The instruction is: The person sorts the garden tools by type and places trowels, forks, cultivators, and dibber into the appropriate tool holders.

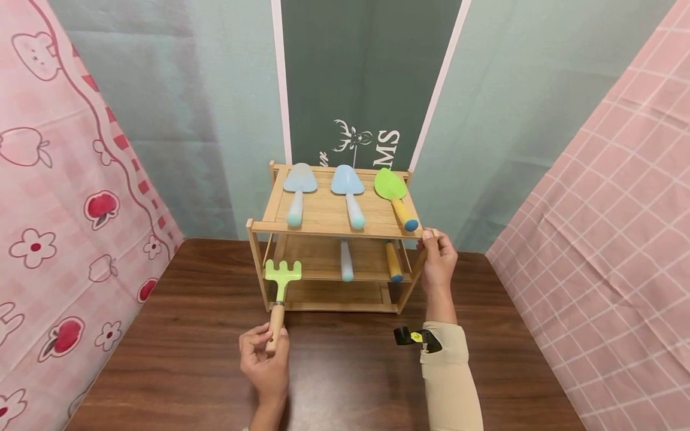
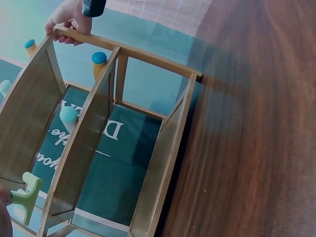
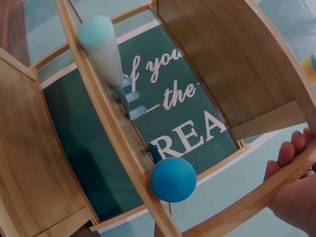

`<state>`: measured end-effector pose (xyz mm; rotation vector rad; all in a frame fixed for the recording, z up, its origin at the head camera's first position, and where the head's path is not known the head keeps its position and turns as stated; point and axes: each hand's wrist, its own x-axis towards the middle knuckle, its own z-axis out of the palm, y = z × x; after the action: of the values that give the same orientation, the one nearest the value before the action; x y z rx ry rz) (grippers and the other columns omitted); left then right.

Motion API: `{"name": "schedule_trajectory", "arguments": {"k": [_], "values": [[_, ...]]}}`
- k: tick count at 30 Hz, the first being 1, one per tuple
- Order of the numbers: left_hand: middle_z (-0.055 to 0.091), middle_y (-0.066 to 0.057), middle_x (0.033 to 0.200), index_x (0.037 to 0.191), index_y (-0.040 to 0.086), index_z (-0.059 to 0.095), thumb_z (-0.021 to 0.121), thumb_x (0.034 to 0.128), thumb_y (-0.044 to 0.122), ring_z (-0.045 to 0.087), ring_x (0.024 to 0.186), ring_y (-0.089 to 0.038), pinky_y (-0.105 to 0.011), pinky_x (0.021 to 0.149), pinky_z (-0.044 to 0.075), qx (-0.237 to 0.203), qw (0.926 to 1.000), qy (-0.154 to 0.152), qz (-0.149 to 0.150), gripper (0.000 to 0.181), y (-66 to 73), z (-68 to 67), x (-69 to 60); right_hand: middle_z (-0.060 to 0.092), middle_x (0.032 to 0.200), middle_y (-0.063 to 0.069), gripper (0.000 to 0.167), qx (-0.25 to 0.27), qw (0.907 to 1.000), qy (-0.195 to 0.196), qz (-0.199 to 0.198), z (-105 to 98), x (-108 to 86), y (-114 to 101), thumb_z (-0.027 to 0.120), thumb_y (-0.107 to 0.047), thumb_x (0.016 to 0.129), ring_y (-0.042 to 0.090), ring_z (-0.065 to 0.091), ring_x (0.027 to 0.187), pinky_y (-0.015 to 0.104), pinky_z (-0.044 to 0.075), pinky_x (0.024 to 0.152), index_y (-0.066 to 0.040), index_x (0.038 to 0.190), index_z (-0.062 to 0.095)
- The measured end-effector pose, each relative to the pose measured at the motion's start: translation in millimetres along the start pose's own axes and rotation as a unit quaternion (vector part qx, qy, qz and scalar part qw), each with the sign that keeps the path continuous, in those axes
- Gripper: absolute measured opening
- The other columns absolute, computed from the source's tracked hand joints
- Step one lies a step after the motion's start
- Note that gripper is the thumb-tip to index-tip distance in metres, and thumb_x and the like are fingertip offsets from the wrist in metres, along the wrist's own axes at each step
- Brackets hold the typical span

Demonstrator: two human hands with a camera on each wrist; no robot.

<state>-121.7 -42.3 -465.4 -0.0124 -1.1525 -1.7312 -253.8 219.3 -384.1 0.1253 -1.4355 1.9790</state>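
Observation:
My left hand grips the wooden handle of a small green hand rake, its tines pointing up in front of the rack's left side. The right hand holds the front right corner post of a three-tier wooden rack. Across the top shelf lie a pale blue trowel, a second blue trowel and a green trowel with a yellow handle. On the middle shelf are a white-handled rake and a yellow-handled tool; the latter's head is mostly hidden.
The rack stands on a dark wooden table against a green and teal cloth. A pink patterned cloth hangs at the left, a pink checked one at the right. A black camera mount sits on the right sleeve.

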Motion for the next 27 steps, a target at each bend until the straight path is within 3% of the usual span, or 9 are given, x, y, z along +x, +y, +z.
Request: {"name": "schedule_trajectory", "arguments": {"k": [5, 15, 21, 27], "values": [[0.047, -0.025, 0.086, 0.071, -0.018, 0.044, 0.055, 0.0621, -0.032, 0.055, 0.084, -0.026, -0.020, 0.070, 0.049, -0.008, 0.9999, -0.011, -0.010, 0.020, 2.3, 8.7, 7.6, 0.055, 0.074, 0.006, 0.013, -0.001, 1.0000, -0.001, -0.001, 0, -0.3, 0, 0.058, -0.007, 0.092, 0.018, 0.051, 0.070, 0.029, 0.043, 0.070, 0.006, 0.094, 0.063], [0.051, -0.014, 0.091, 0.076, -0.018, 0.046, 0.061, 0.0671, -0.025, 0.058, 0.083, -0.019, -0.017, 0.059, 0.048, 0.002, 0.9983, -0.014, -0.056, 0.019, -32.9, 15.2, 20.7, 0.056, 0.074, 0.007, 0.009, 0.006, 1.0000, 0.003, 0.002, 0, 1.4, 1, 0.059, -0.005, 0.091, 0.017, 0.052, 0.069, 0.028, 0.043, 0.070, 0.001, 0.092, 0.065], [0.050, -0.014, 0.092, 0.077, -0.017, 0.047, 0.063, 0.0680, -0.022, 0.056, 0.086, -0.020, -0.016, 0.056, 0.046, 0.012, 0.9973, -0.016, -0.071, 0.019, -39.9, 25.8, 31.2, 0.055, 0.073, 0.007, 0.008, 0.008, 1.0000, 0.003, 0.004, 0, 0.9, 1, 0.059, -0.006, 0.091, 0.018, 0.052, 0.069, 0.030, 0.043, 0.071, 0.000, 0.091, 0.065], [0.050, -0.018, 0.095, 0.079, -0.019, 0.045, 0.062, 0.0686, -0.023, 0.055, 0.085, -0.020, -0.018, 0.061, 0.048, 0.018, 0.9950, -0.016, -0.097, 0.020, -40.6, 36.4, 41.2, 0.055, 0.073, 0.007, 0.007, 0.003, 1.0000, 0.006, 0.004, -1, 0.2, 1, 0.060, -0.007, 0.091, 0.019, 0.051, 0.069, 0.033, 0.043, 0.071, -0.001, 0.090, 0.065]]}}
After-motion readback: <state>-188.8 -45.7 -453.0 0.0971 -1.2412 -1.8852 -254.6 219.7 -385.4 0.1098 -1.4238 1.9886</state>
